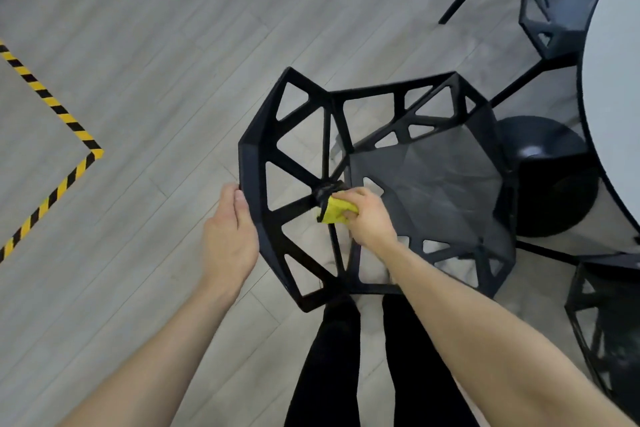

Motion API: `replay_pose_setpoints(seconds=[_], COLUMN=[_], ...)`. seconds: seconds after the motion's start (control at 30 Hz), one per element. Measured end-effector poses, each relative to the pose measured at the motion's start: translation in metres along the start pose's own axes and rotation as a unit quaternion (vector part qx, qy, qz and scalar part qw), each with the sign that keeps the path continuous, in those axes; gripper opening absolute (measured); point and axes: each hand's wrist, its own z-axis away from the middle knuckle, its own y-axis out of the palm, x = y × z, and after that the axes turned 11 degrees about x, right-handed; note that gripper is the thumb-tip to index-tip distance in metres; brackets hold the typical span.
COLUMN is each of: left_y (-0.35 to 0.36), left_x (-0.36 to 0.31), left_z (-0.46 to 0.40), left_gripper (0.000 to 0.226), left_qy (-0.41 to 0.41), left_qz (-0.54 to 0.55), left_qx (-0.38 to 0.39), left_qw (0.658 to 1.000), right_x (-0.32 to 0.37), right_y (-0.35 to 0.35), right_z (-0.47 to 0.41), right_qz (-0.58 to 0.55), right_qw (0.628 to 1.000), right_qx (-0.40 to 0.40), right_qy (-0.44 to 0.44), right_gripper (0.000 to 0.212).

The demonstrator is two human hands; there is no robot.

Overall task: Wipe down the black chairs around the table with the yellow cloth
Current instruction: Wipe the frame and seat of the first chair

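A black chair [426, 184] with a geometric cut-out back and seat stands below me, pulled out from the table. My right hand [367, 215] grips the bunched yellow cloth [336, 210] against a strut where the chair's back meets its seat. On the outer top edge of the backrest rests my left hand [230, 236], its thumb touching the rim and its fingers hidden behind the rim.
A round white table [616, 97] with a black pedestal base [554, 177] is at the right. Two more black chairs stand at top right [561, 0] and bottom right [602, 333]. Yellow-black tape [52, 104] marks the grey plank floor at left. My black-trousered legs [332, 367] stand behind the chair.
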Motion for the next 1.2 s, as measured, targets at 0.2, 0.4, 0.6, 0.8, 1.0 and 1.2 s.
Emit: replay_pose_setpoints(seconds=[0.2, 0.4, 0.6, 0.8, 1.0, 1.2], left_y=[0.038, 0.013, -0.013, 0.008, 0.007, 0.007], left_x=[-0.007, 0.007, 0.002, -0.001, 0.002, 0.009], left_z=[-0.016, -0.041, -0.084, -0.067, -0.070, -0.072], left_gripper=[0.034, 0.036, 0.050, 0.074, 0.062, 0.061], left_qy=[-0.013, 0.010, -0.021, -0.147, -0.130, -0.113], left_qz=[0.070, 0.005, -0.023, 0.122, 0.140, 0.172], left_qx=[-0.161, -0.181, -0.188, -0.163, -0.153, -0.130], left_qw=[0.984, 0.983, 0.982, 0.968, 0.970, 0.970], right_x=[0.003, -0.026, 0.030, 0.033, 0.044, 0.049], right_y=[0.010, 0.038, 0.033, 0.046, 0.055, 0.068], right_z=[-0.042, 0.077, -0.069, -0.007, 0.064, 0.077], right_qz=[-0.114, -0.111, -0.177, -0.117, -0.185, -0.159], right_qw=[0.992, 0.987, 0.980, 0.988, 0.977, 0.984], right_qx=[-0.044, 0.116, -0.024, 0.092, 0.099, 0.072], right_qy=[0.017, 0.002, 0.087, 0.026, 0.045, -0.029], right_gripper=[0.047, 0.044, 0.048, 0.046, 0.044, 0.049])
